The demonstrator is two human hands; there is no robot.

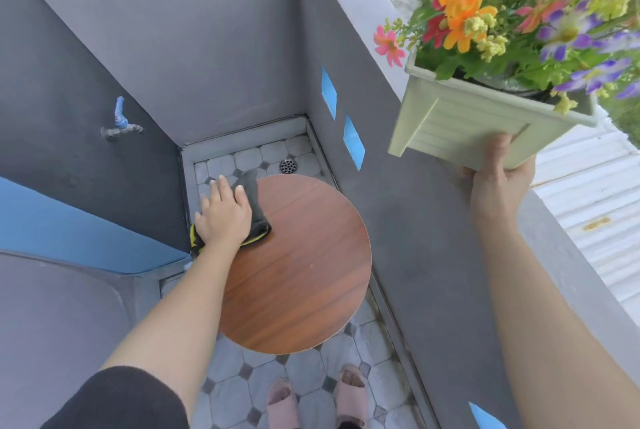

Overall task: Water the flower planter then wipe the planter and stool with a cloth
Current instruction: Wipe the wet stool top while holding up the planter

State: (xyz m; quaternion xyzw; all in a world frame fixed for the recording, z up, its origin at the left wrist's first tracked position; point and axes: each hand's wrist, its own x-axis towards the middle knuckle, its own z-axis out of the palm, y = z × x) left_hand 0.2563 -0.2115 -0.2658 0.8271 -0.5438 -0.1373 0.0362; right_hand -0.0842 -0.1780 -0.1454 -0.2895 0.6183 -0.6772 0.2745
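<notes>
A round wooden stool [301, 266] stands on the tiled floor in the middle. My left hand [223, 215] lies flat, fingers straight, pressing a dark cloth with a yellow edge [256, 214] onto the stool's left rim. My right hand [498, 176] holds a pale green planter [464, 120] up in the air at the upper right, thumb on its side wall and fingers under its base. Orange, pink, purple and yellow flowers [519, 3] fill the planter.
A tap [119, 124] sticks out of the dark wall at the left. A floor drain [288, 166] lies behind the stool. A grey parapet wall [415, 221] runs along the right. My feet in pink slippers [315, 397] stand below the stool.
</notes>
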